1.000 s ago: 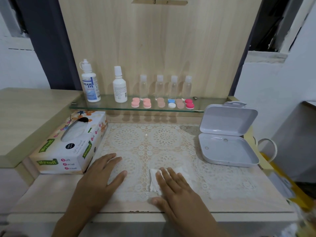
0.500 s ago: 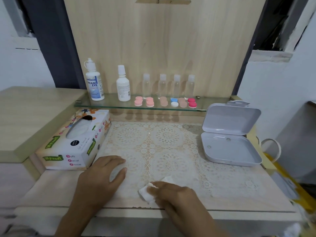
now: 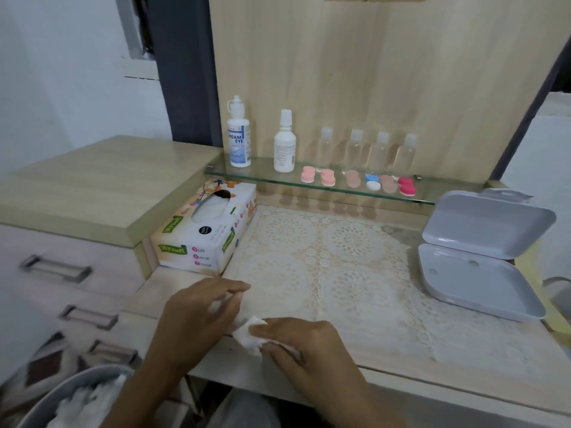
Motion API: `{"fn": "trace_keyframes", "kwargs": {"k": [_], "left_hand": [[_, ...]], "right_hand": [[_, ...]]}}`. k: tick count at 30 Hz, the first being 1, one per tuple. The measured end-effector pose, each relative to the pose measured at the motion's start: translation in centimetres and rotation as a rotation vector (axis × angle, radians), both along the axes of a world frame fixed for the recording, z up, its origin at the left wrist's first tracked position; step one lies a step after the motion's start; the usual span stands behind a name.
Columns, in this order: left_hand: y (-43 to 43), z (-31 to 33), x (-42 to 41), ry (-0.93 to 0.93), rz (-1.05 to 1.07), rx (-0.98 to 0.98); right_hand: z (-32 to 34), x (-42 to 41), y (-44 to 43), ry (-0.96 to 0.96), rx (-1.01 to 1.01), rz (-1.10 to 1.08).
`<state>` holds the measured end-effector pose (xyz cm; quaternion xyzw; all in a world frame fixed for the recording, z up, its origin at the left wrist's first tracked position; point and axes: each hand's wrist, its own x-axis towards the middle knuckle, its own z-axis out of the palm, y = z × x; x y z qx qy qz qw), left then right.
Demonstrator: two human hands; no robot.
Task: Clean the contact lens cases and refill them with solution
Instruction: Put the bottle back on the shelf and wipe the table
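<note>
Home vanity corner: lace mat (image 3: 340, 257), tissue box (image 3: 204, 239), glass shelf (image 3: 262, 172), drawers (image 3: 61, 273).

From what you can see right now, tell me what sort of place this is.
Probably a home dressing table: glass shelf holding solution bottles and lens cases, tissue box beside a lace mat.

The bottle (image 3: 238, 134) reads "DREAM EYE"; the tissue box (image 3: 204, 236), "Soft Facial Tissue".

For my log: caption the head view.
Right hand grips tissue at desk edge, left hand beside it; cases on shelf.
</note>
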<state>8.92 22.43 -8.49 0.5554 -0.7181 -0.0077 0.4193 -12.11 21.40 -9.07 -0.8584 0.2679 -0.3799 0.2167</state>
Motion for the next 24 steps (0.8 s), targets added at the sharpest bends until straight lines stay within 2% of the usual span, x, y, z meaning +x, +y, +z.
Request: {"fn": "trace_keyframes", "kwargs": {"k": [9, 16, 24], "left_hand": [[6.6, -1.7, 7.4, 0.151, 0.060, 0.018], [9.6, -1.9, 11.1, 0.116, 0.150, 0.035], [12.7, -4.3, 16.3, 0.144, 0.275, 0.071]], "right_hand": [[0.0, 6.1, 1.6, 0.023, 0.021, 0.141], [-1.1, 11.6, 3.1, 0.055, 0.179, 0.248], [-3.0, 16.7, 4.2, 0.123, 0.249, 0.347]]}}
